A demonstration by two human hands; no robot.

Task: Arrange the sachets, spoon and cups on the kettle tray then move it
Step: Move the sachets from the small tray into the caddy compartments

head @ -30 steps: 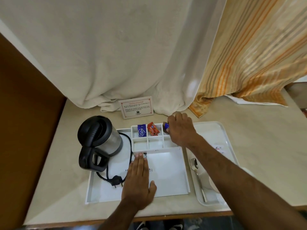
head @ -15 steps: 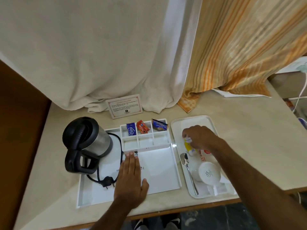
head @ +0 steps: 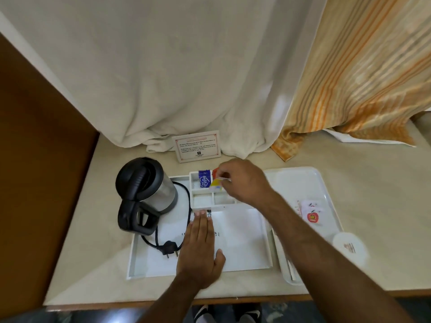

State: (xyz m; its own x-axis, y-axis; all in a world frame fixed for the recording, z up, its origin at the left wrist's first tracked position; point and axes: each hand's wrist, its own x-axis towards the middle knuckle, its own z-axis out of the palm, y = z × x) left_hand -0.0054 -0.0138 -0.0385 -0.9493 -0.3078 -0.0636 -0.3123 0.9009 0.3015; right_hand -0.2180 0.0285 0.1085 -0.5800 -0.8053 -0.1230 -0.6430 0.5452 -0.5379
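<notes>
The white kettle tray lies on the counter with a black and steel kettle at its left and small compartments at the back. A blue sachet stands in the back left compartment, an orange one beside it. My right hand hovers over the compartments, pinching a yellow and white sachet. My left hand lies flat, fingers together, on the tray's floor. On the second white tray at the right lie white sachets with red logos and an upturned cup. My right arm hides the spoon.
A printed card stands behind the tray against a white curtain; an orange striped curtain hangs at the right. The kettle's cord and plug lie on the tray floor. A brown wall borders the counter at the left.
My right hand took a yellow and white sachet from the right tray and carried it left to the compartments. The left hand stayed flat on the kettle tray.
</notes>
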